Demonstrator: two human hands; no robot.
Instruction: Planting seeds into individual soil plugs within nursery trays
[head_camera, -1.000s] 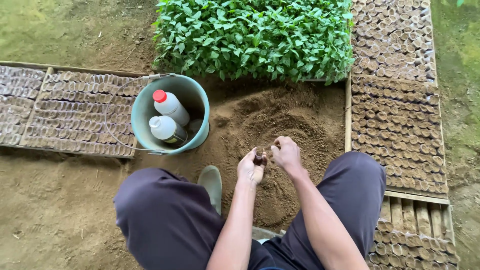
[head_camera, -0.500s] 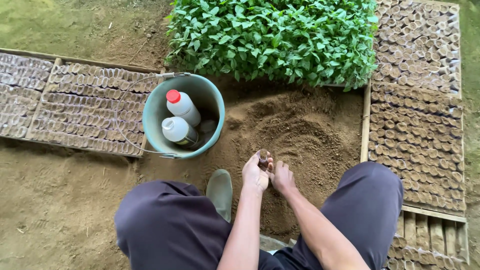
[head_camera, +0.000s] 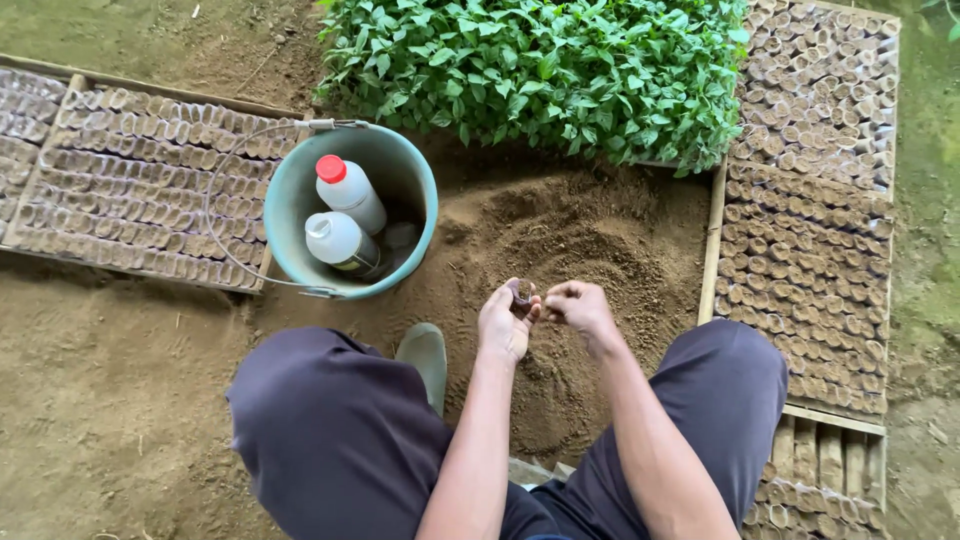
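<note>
The left hand (head_camera: 505, 322) grips a small seedling pot (head_camera: 521, 296) — a little dark tube, open end up — held above the soil mound (head_camera: 580, 240) and between the person's knees. Such a pot looks light and thin-walled, likely soft enough to crush, so a gentle grasp round its sides below the rim suits it, as the fingers have it now. The right hand (head_camera: 577, 305) sits just beside it, fingertips pinched together at the pot's mouth — whether they carry soil cannot be told. Both forearms reach forward from the squatting body, wrists bent inward toward each other. To the left stands a teal bucket (head_camera: 290, 215) with two white bottles (head_camera: 345, 215) inside; trays of filled pots (head_camera: 810, 250) lie to the right, green seedlings (head_camera: 540, 70) beyond.
</note>
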